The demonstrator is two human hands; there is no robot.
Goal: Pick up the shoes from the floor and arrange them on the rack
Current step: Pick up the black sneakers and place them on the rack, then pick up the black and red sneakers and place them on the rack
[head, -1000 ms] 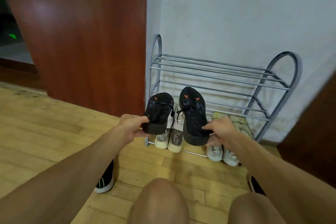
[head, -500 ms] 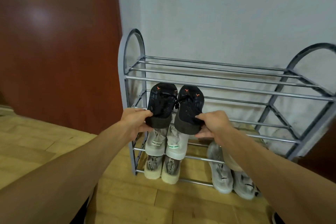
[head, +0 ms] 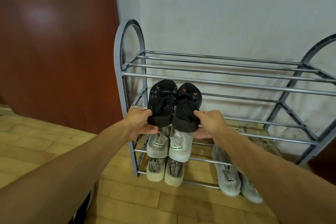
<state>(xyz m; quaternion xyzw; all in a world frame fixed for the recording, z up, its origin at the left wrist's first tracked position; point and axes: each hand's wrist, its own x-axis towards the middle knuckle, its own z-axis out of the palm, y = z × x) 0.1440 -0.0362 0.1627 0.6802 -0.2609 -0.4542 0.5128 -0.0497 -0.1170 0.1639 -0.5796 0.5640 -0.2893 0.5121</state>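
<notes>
Two black shoes with small orange marks point toe-first into the grey metal rack [head: 227,83], side by side at its left end, level with the middle shelf. My left hand [head: 140,122] grips the heel of the left black shoe [head: 161,102]. The heel of the right black shoe [head: 187,107] is held by my right hand [head: 211,123]. Whether the shoes rest on the shelf bars I cannot tell.
Several pale grey and white sneakers [head: 174,151] sit on the lower tiers, with another pale pair [head: 227,174] at the bottom right. A dark shoe [head: 81,211] lies on the wooden floor under my left arm. A red-brown door [head: 54,42] stands left of the rack.
I have come closer to the rack. Both black shoes have moved forward between the top and middle shelves, and their toes now sit side by side.
</notes>
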